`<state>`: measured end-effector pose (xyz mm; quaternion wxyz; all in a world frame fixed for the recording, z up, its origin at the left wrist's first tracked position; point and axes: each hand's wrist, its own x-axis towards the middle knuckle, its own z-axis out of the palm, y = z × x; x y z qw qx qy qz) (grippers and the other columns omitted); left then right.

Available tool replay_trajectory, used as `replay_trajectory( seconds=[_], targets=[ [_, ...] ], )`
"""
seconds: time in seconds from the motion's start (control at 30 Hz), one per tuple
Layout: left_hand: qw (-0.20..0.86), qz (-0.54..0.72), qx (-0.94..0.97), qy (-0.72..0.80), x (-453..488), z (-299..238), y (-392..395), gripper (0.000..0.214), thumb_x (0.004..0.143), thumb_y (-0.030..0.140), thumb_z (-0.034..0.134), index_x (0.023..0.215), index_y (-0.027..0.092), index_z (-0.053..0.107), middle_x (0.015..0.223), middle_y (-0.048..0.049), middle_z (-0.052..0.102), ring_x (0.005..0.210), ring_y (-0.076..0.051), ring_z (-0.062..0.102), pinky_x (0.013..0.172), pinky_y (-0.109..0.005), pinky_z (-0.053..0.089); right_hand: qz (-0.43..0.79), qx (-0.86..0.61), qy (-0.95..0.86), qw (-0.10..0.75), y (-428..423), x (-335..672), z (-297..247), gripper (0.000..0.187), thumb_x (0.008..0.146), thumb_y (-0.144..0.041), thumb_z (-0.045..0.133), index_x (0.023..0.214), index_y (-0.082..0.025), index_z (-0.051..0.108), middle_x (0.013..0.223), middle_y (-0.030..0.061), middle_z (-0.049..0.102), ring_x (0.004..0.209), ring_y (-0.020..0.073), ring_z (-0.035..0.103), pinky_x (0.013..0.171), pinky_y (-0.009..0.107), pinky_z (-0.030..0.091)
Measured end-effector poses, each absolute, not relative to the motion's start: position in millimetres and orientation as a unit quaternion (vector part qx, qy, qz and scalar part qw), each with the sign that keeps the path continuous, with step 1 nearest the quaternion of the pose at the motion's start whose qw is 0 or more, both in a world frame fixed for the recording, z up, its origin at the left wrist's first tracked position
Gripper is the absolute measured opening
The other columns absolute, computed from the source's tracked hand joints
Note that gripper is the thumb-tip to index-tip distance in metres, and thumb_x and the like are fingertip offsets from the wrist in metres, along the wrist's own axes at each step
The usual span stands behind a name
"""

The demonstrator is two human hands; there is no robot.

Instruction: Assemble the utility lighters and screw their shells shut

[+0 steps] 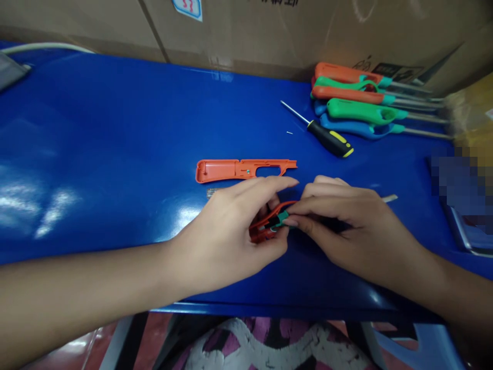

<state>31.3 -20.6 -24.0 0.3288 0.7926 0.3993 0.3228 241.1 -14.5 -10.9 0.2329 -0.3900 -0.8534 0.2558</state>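
Observation:
My left hand (239, 223) is closed around an orange lighter casing half (264, 234), partly hidden by my fingers. My right hand (342, 216) pinches a small green trigger piece (283, 217) with a black part beside it, right at that casing. Just beyond my hands, the other orange casing half (219, 170) lies with its hollow side up, showing a finger opening. A small clear piece (210, 192) peeks out behind my left hand. Past my right hand sticks out a pale narrow tip (390, 198); what it belongs to is hidden.
A black and yellow screwdriver (331, 139) lies beyond my right hand, near a tiny screw (289, 133). Several long-necked lighters (358, 110) are piled at the back right. Cardboard boxes (239, 41) line the back of the blue table (96, 154). A cable (50, 46) runs at the back left.

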Motion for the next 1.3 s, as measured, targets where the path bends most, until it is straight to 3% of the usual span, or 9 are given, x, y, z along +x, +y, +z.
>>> replay_trajectory(
  seconds=[0.23, 0.4, 0.57, 1.0, 1.17, 1.23, 1.3],
  targets=[
    [0.324, 0.319, 0.799, 0.394, 31, -25, -20, 0.053, 0.080, 0.011, 0.069, 0.133, 0.011, 0.059, 0.096, -0.0006, 0.069, 0.082, -0.010, 0.064, 0.075, -0.021, 0.054, 0.286, -0.388, -0.842, 0.241, -12, 238, -12, 0.026, 0.097, -0.017, 0.062, 0.071, -0.018, 0.068, 0.064, -0.0026, 0.058, 0.064, 0.0115, 0.046, 0.062, 0.033, 0.033],
    [0.344, 0.316, 0.791, 0.395, 31, -24, -20, 0.047, 0.079, 0.009, 0.067, 0.125, 0.014, 0.059, 0.092, 0.0025, 0.066, 0.072, -0.007, 0.060, 0.067, -0.019, 0.051, 0.259, -0.405, -0.848, 0.223, -15, 236, -10, 0.028, 0.097, -0.017, 0.062, 0.069, -0.019, 0.067, 0.062, -0.0040, 0.054, 0.063, 0.0107, 0.044, 0.062, 0.033, 0.030],
    [0.377, 0.308, 0.781, 0.391, 32, -21, -20, 0.037, 0.079, 0.006, 0.063, 0.112, 0.017, 0.055, 0.082, 0.0066, 0.059, 0.063, -0.005, 0.054, 0.058, -0.019, 0.046, 0.234, -0.413, -0.853, 0.215, -18, 235, -10, 0.027, 0.096, -0.015, 0.060, 0.071, -0.019, 0.067, 0.065, -0.0040, 0.056, 0.065, 0.0106, 0.046, 0.063, 0.033, 0.030],
    [0.362, 0.295, 0.797, 0.382, 29, -21, -18, 0.026, 0.083, 0.009, 0.062, 0.106, 0.019, 0.059, 0.085, 0.0017, 0.062, 0.071, -0.010, 0.057, 0.063, -0.023, 0.048, 0.233, -0.426, -0.846, 0.221, -15, 236, -3, 0.018, 0.093, -0.024, 0.068, 0.076, -0.023, 0.074, 0.071, -0.0010, 0.071, 0.067, 0.0144, 0.057, 0.066, 0.036, 0.037],
    [0.331, 0.293, 0.810, 0.385, 27, -21, -17, 0.026, 0.085, 0.008, 0.062, 0.108, 0.021, 0.061, 0.090, 0.0020, 0.065, 0.071, -0.009, 0.058, 0.065, -0.022, 0.049, 0.201, -0.455, -0.826, 0.265, -6, 253, 13, 0.012, 0.094, -0.026, 0.066, 0.085, -0.024, 0.074, 0.077, 0.0010, 0.072, 0.070, 0.0166, 0.063, 0.067, 0.034, 0.047],
    [0.332, 0.290, 0.810, 0.387, 26, -21, -17, 0.026, 0.085, 0.010, 0.064, 0.108, 0.022, 0.061, 0.089, 0.0022, 0.064, 0.068, -0.009, 0.057, 0.062, -0.023, 0.048, 0.181, -0.443, -0.846, 0.234, 1, 262, 15, 0.009, 0.091, -0.027, 0.068, 0.098, -0.025, 0.073, 0.089, 0.0033, 0.074, 0.083, 0.0202, 0.066, 0.077, 0.036, 0.050],
    [0.337, 0.286, 0.809, 0.387, 25, -21, -18, 0.026, 0.086, 0.012, 0.064, 0.109, 0.022, 0.061, 0.089, 0.0020, 0.064, 0.066, -0.009, 0.057, 0.061, -0.024, 0.049, 0.206, -0.419, -0.864, 0.185, 6, 268, 12, 0.020, 0.088, -0.030, 0.071, 0.108, -0.025, 0.072, 0.100, 0.0046, 0.073, 0.094, 0.0216, 0.066, 0.083, 0.036, 0.050]
  ],
)
